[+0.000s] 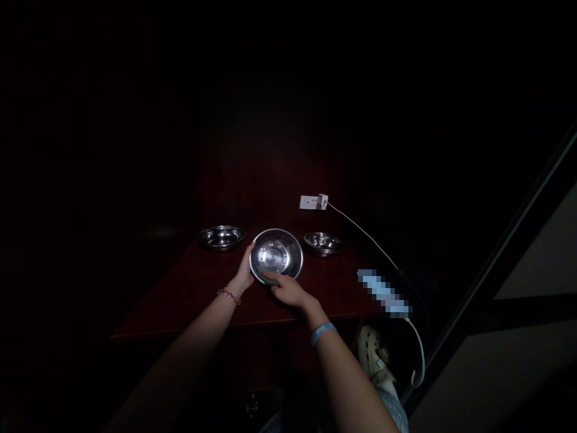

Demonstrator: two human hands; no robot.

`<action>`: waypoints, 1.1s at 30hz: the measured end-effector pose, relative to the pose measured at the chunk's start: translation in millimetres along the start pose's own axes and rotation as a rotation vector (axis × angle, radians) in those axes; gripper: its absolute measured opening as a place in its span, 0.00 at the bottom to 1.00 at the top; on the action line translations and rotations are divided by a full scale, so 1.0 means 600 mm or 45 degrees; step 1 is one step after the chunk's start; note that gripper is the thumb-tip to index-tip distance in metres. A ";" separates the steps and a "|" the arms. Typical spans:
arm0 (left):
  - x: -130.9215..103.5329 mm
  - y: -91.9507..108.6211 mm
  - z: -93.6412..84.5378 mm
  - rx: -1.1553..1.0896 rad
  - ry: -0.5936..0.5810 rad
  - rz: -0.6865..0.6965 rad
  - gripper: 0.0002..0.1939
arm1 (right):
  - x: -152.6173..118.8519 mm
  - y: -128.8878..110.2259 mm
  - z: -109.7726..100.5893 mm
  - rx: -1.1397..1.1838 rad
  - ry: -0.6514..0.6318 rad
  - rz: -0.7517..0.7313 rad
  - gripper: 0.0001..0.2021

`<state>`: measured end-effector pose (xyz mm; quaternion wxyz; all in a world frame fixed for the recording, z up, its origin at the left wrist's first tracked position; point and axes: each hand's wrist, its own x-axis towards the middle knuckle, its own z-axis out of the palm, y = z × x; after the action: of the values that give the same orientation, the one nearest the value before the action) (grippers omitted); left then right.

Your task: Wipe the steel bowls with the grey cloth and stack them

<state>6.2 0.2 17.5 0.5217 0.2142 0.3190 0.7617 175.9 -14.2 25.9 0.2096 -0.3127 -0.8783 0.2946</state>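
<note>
A shiny steel bowl (277,245) is tipped toward me above the dark red shelf, its inside showing. My left hand (244,270) is closed around its left rim, thumb at the edge. With my right hand (288,290) I press a small grey-green cloth (269,272) against the lower inner wall; its exact kind is hard to make out in the dim light. Most of my right fingers are bent over the rim area and partly hidden.
On the dark red shelf (189,300) stand a steel basin (222,238) at left and stacked-looking steel bowls (323,243) at right. A charger (323,200) sits in the wall socket (308,202); its white cable (365,234) runs to a blurred phone-like object (383,293). A clog (372,355) is below.
</note>
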 end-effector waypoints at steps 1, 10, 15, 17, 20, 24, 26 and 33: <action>0.002 -0.002 -0.003 0.009 0.023 -0.010 0.12 | 0.002 0.003 0.002 0.009 -0.009 -0.015 0.38; 0.012 -0.010 -0.018 0.029 0.087 -0.003 0.05 | -0.004 0.012 -0.009 -0.125 0.034 0.053 0.38; 0.006 -0.004 -0.011 0.044 0.107 -0.002 0.04 | -0.013 0.010 -0.022 -0.372 0.218 0.134 0.28; 0.004 -0.003 -0.009 0.057 0.078 -0.023 0.07 | -0.012 0.013 -0.023 -0.416 0.294 0.115 0.27; 0.002 -0.002 -0.007 0.069 0.034 -0.021 0.10 | -0.009 0.017 -0.020 -0.441 0.345 0.120 0.28; 0.004 -0.004 -0.007 0.106 -0.020 0.009 0.13 | -0.007 0.011 -0.019 -0.392 0.392 0.167 0.30; 0.005 -0.007 -0.008 0.123 -0.053 0.016 0.15 | -0.009 0.004 -0.022 -0.376 0.400 0.210 0.30; 0.000 -0.015 -0.005 0.189 -0.146 -0.082 0.19 | -0.014 -0.012 -0.029 -0.476 0.436 0.383 0.33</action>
<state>9.8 1.8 9.0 0.5461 0.2852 0.3506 0.7053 188.3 -18.0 41.9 0.2476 -0.5176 -0.8131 0.0983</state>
